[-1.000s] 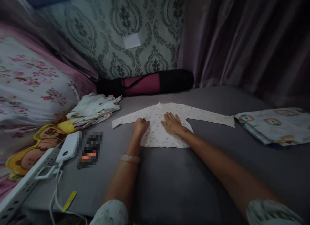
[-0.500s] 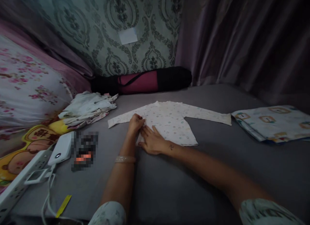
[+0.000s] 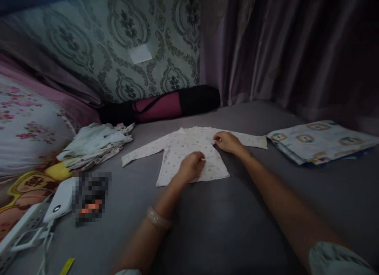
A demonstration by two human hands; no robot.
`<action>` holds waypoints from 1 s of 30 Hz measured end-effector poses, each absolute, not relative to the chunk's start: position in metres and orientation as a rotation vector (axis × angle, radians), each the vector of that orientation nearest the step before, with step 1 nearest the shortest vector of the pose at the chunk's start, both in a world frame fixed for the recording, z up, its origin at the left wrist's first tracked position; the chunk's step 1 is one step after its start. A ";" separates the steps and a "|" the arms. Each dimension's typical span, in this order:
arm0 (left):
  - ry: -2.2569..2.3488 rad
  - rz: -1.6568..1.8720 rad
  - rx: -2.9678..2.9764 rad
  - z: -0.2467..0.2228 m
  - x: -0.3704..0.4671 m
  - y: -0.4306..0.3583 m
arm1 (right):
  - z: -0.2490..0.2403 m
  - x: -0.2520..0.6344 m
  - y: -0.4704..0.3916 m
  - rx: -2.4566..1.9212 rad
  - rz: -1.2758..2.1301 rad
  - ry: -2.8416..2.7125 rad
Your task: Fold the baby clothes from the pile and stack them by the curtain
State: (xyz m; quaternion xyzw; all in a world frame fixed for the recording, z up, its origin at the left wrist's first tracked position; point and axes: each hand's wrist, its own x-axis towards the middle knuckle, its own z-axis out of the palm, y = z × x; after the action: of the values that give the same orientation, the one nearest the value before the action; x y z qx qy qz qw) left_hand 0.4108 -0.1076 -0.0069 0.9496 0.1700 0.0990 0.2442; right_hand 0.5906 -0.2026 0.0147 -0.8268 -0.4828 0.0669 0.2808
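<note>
A small white long-sleeved shirt (image 3: 180,152) with a fine scattered print lies flat on the grey bed surface, both sleeves spread outward. My right hand (image 3: 229,142) is at the shirt's right armpit, its fingertips pinched together on the cloth there. Over the lower middle of the shirt is my left hand (image 3: 192,166), with a pale bangle (image 3: 158,218) on the wrist. Its fingers look curled but are smeared by motion, and whether they touch the cloth does not show.
Folded printed cloth (image 3: 322,142) lies at the right, by the sleeve end. A clothes pile (image 3: 94,142) sits at the left, with a white power bank (image 3: 60,200) and power strip (image 3: 25,223) nearer me. A black-and-maroon long bag (image 3: 160,107) lies along the wall.
Both hands have left the shirt's left side edge. My right hand has moved across to the right armpit, and my left hand to the lower middle. The view has shifted slightly right.
</note>
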 end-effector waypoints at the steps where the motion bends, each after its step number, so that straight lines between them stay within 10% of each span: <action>1: 0.405 0.221 2.620 -0.006 0.416 -0.123 | 0.009 0.599 -0.206 -2.291 0.169 -1.285; 25: 0.155 0.064 2.908 -0.035 0.423 -0.187 | -0.014 0.603 -0.203 -2.633 -0.234 -1.450; 30: 0.099 0.169 2.797 -0.033 0.412 -0.214 | -0.018 0.555 -0.188 -2.270 0.153 -1.833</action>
State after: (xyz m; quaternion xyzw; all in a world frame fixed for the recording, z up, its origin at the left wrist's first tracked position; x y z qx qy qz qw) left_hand 0.4122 -0.2136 -0.0329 0.9833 0.0347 0.0595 0.1683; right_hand 0.5547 -0.1884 -0.0179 -0.7723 -0.6235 0.0521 0.1097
